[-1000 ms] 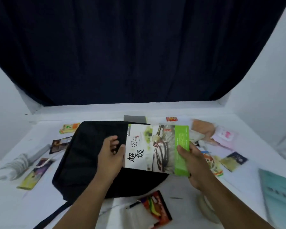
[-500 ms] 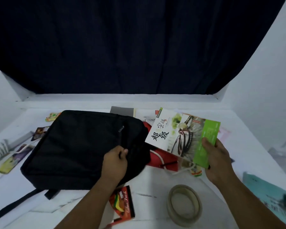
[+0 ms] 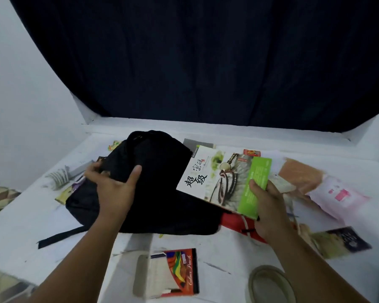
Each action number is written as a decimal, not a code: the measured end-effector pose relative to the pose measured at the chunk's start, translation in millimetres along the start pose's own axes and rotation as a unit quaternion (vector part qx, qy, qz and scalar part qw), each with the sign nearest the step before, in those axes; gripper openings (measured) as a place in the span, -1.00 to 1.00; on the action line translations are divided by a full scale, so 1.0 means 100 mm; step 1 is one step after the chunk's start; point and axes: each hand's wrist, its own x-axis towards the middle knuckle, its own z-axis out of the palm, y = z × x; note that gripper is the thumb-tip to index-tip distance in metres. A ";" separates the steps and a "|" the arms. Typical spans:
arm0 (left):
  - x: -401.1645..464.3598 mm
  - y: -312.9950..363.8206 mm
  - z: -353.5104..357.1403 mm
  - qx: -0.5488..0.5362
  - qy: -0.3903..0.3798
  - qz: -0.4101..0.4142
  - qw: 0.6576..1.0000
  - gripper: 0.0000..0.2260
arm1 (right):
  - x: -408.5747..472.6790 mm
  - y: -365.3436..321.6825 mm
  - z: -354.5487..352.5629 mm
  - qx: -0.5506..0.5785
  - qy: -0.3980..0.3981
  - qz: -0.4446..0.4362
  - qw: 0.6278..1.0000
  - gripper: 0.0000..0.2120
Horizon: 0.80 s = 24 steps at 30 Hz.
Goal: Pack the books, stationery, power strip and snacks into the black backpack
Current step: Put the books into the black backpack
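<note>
Both hands busy: left (image 3: 113,189) grips backpack (image 3: 162,193); right (image 3: 269,206) grips book (image 3: 219,178).

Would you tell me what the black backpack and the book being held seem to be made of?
Black backpack: looks like matte woven fabric; it sags and folds under the left hand. Book: probably a glossy paper cover, printed and holding flat in the right hand.

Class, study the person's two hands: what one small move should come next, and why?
Probably lift the black backpack's edge open with the left hand. It already grips the fabric, no opening shows, and the right hand holds the book beside it.
</note>
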 end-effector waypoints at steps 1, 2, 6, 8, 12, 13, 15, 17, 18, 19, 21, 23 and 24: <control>0.03 -0.06 -0.04 0.061 -0.010 0.028 0.998 -0.43 | 0.01 0.04 0.10 -0.008 -0.010 0.001 1.000 -0.92; 0.07 -0.13 -0.09 0.106 -0.007 0.050 0.993 -0.43 | 0.02 0.06 0.22 -0.011 -0.018 0.002 1.000 -0.92; 0.18 -0.30 -0.20 0.316 -0.039 0.161 0.934 -0.53 | 0.03 0.20 0.64 -0.020 -0.040 0.013 0.999 -0.91; 0.20 -0.39 -0.21 0.491 -0.122 0.219 0.834 -0.58 | 0.05 0.29 0.81 -0.043 -0.029 0.010 0.999 -0.91; 0.24 -0.45 -0.20 0.556 -0.289 0.027 0.779 -0.32 | 0.11 0.33 0.99 -0.070 0.008 0.010 0.997 -0.94; 0.23 -0.46 -0.19 0.546 -0.316 -0.002 0.776 -0.15 | 0.13 0.31 1.01 -0.076 0.012 0.010 0.997 -0.95; 0.22 -0.45 -0.16 0.533 -0.335 0.007 0.777 -0.14 | 0.15 0.28 1.02 -0.082 0.022 0.009 0.996 -0.97; 0.29 -0.43 -0.15 0.491 -0.311 0.011 0.814 -0.44 | 0.15 0.24 1.00 -0.089 0.034 0.006 0.995 -0.96; 0.35 -0.42 -0.16 0.446 -0.291 -0.005 0.847 -0.57 | 0.14 0.22 0.98 -0.093 0.039 0.004 0.995 -0.93; 0.42 -0.40 -0.19 0.390 -0.267 -0.029 0.881 -0.66 | 0.13 0.18 0.97 -0.098 0.040 0.002 0.994 -0.92; 0.55 -0.34 -0.25 0.284 -0.227 -0.056 0.930 -0.77 | 0.10 0.11 0.95 -0.113 0.034 0.005 0.993 -0.92; 0.62 -0.27 -0.32 0.222 -0.200 -0.045 0.953 -0.81 | 0.09 0.08 0.98 -0.121 0.022 0.022 0.992 -0.93; 0.64 -0.22 -0.33 0.209 -0.199 -0.031 0.957 -0.80 | 0.10 0.07 1.02 -0.123 0.014 0.031 0.992 -0.95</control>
